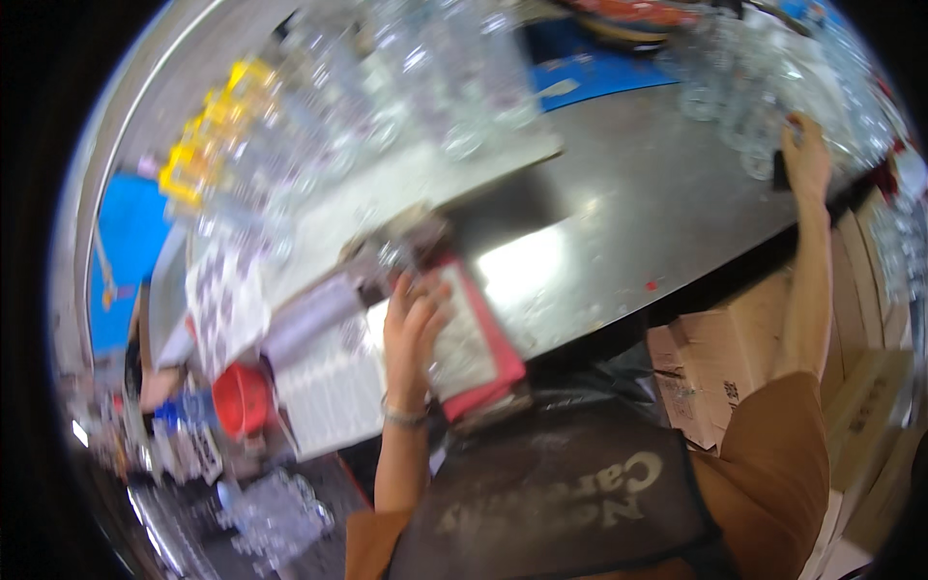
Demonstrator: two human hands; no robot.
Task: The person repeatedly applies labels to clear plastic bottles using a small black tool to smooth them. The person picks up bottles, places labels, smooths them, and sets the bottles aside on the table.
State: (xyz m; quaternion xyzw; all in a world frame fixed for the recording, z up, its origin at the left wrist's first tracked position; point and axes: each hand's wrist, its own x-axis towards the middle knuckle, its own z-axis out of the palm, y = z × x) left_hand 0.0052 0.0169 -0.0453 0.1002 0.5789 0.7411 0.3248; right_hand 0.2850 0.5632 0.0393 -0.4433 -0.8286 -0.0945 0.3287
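Observation:
Low over a red-edged tray or folder (510, 375), my left hand (414, 333) is turned palm down with its fingers apart. A small clear glass-like piece (391, 255) lies just beyond the fingertips; contact with it is too blurred to tell. My right arm stretches far to the right. There my right hand (810, 164) has its fingers curled together among clear bottle-like pieces (759, 121), and whatever it pinches is hidden. A small black block (780, 171) shows beside that hand's thumb side.
Clear bottles (454, 87) stand in rows on a pale board (387, 198), several with yellow parts (232, 92). Papers (333, 401) and a red cup (242, 399) lie left. Cardboard boxes (710, 372) stand below the metal table's (619, 193) dark front edge.

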